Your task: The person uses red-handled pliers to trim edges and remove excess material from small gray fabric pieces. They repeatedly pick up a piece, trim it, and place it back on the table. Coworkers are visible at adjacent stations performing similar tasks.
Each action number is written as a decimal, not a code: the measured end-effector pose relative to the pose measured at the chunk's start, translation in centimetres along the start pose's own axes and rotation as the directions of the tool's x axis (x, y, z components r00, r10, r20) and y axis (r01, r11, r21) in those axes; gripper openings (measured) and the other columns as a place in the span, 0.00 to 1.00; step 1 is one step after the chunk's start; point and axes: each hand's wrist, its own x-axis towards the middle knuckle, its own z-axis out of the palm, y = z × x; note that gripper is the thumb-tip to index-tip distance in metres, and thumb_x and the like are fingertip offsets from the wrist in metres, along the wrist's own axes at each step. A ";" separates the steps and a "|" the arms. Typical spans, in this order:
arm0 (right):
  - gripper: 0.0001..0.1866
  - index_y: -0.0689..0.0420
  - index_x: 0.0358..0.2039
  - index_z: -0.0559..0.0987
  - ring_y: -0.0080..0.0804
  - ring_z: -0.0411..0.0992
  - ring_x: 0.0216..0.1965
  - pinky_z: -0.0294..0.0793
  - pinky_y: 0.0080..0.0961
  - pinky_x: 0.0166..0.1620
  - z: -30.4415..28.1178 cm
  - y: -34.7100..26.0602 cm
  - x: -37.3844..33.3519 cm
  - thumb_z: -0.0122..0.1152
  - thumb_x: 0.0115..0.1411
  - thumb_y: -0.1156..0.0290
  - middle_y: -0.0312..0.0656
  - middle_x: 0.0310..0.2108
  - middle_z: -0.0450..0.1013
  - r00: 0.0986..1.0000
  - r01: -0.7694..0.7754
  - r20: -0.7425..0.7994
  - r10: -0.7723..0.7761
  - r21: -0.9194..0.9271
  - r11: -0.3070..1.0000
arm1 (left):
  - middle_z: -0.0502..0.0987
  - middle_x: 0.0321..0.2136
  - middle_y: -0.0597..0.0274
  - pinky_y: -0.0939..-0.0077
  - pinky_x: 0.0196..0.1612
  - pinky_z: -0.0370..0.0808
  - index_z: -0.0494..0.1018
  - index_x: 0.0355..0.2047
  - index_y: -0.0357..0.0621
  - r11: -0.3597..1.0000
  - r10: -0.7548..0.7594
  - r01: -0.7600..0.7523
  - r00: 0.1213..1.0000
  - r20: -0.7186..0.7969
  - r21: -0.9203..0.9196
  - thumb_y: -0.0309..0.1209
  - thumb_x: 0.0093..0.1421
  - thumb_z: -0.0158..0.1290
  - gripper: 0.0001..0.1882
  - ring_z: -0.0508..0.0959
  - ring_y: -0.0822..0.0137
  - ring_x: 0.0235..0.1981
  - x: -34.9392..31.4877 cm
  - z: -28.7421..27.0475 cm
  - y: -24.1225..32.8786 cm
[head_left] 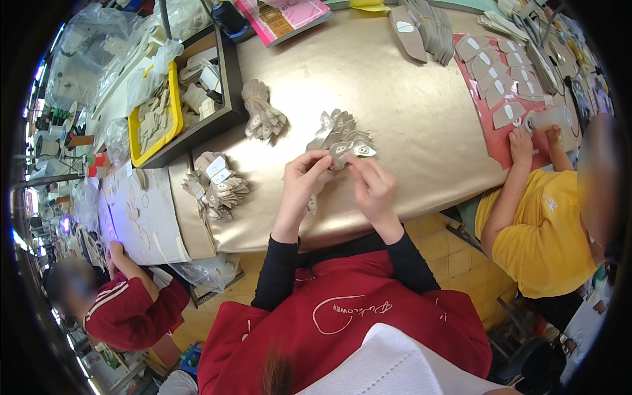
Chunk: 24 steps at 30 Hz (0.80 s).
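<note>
Between thumb and fingers, my left hand (305, 176) pinches the left side of a small grey-beige shoe piece (338, 158). My right hand (374, 189) is closed at the right side of the same piece, fingertips together near its shiny, silvery part. Just beyond both hands lies a loose pile of similar shoe pieces (337, 122), some with pale oval marks. A few more pieces poke out under my left hand. Two bundles of such pieces rest to the left: a far bundle (262, 112) and a nearer bundle (216, 187) with a white paper tag.
A gold-toned sheet covers the worktable (408, 125). At the left stand a dark wooden tray (227, 85) and a yellow basket (176, 99) of pieces. Insole stacks (431, 33) lie far right. A co-worker in yellow (546, 230) handles pieces on a red board (484, 112); another co-worker (135, 303) sits left.
</note>
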 end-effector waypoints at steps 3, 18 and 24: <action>0.20 0.50 0.56 0.80 0.26 0.74 0.24 0.73 0.24 0.29 -1.2 0.8 0.2 0.64 0.63 0.76 0.37 0.30 0.77 0.954 -0.270 -0.075 0.290 0.208 0.940 | 0.81 0.30 0.63 0.78 0.42 0.74 0.79 0.35 0.33 0.996 0.083 -0.084 0.994 0.066 0.017 0.29 0.69 0.55 0.10 0.79 0.72 0.34 0.0 -0.6 0.0; 0.11 0.66 0.46 0.82 0.14 0.74 0.36 0.73 0.15 0.41 -0.9 2.2 0.6 0.66 0.65 0.75 0.39 0.36 0.81 0.858 -0.508 0.087 0.507 0.292 0.810 | 0.79 0.40 0.54 0.66 0.43 0.75 0.76 0.48 0.37 0.624 0.289 -0.423 0.906 0.308 0.657 0.27 0.59 0.60 0.16 0.77 0.59 0.38 1.2 1.8 2.5; 0.12 0.66 0.48 0.80 0.19 0.76 0.39 0.75 0.19 0.43 -0.9 2.7 1.0 0.64 0.65 0.76 0.42 0.38 0.81 0.871 -0.480 0.044 0.489 0.288 0.829 | 0.79 0.41 0.54 0.61 0.48 0.75 0.76 0.49 0.38 0.531 0.280 -0.406 0.913 0.298 0.744 0.27 0.57 0.61 0.18 0.78 0.52 0.43 1.7 2.4 0.8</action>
